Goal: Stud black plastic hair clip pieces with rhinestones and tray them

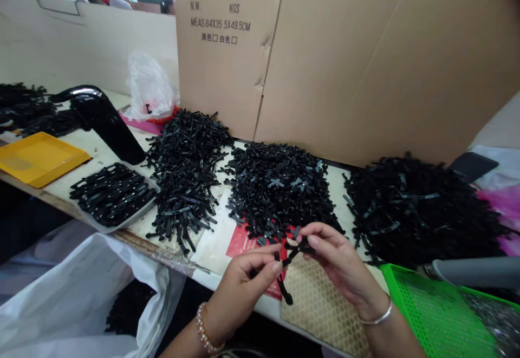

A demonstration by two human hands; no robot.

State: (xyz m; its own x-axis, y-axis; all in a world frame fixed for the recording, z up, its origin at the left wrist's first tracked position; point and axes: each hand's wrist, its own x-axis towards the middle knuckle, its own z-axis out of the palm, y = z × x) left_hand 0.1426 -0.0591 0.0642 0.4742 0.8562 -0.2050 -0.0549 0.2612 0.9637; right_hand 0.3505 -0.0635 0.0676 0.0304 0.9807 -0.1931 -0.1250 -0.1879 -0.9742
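Both hands work close together over the near edge of the table (209,249), and the step in hand looks like fitting or lining up small black strips by the fingertips. The right hand (335,255) pinches a crossed black piece (299,248) between thumb and fingers; the left hand (249,277) has a narrow thumb-and-finger grip on a curved black strip (286,293), whose lower end hangs below the thumb. Whether the two are already joined I cannot tell — they overlap between the hands, and the fingers hide part of them. The next move seems to call for a steady left pinch and a small, exact turn from the right, with the ends squared up. Just beyond the hands lies the middle pile (280,184) of similar black parts, with a left pile (182,168) and a right pile (410,212) on either side. A clear tray (106,229) of strips sits farther left, near a yellow tray (44,157). A patterned mat (325,298) lies under the right wrist. Nothing blocks the fingers themselves, but a green basket (406,314) and a grey tube (475,272) crowd the right side — and a tall cardboard sheet (345,65) walls off the back.
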